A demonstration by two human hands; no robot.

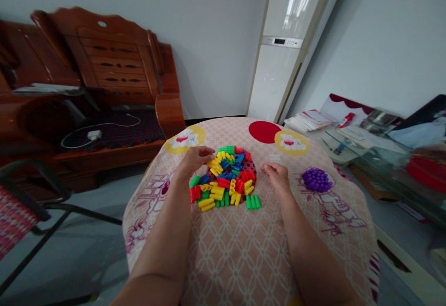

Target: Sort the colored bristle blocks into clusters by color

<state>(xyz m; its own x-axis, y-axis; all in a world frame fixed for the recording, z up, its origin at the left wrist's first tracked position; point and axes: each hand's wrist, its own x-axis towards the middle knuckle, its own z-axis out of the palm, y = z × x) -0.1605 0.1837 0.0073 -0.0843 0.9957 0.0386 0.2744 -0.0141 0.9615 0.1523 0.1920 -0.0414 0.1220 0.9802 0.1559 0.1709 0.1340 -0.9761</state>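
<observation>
A loose pile of toy building blocks (223, 182), shaped like joined tubes in red, yellow, green and blue, lies at the middle of the round table. My left hand (195, 158) hovers at the pile's upper left edge, its fingers stretched towards the yellow blocks (216, 164); I cannot tell whether they touch. To the right of the pile, my right hand (277, 175) is held with fingers curled together. Anything between those fingertips is too small or hidden to make out. A green block (253, 202) rests apart at the lower right of the pile.
A patterned cloth (237, 255) covers the table, and a purple knobbly cluster (316, 180) sits on its right side. Wooden seats (114, 64) stand back left, a metal-framed chair (21, 213) near left. At right, a glass-topped stand (376, 150) holds papers and other items.
</observation>
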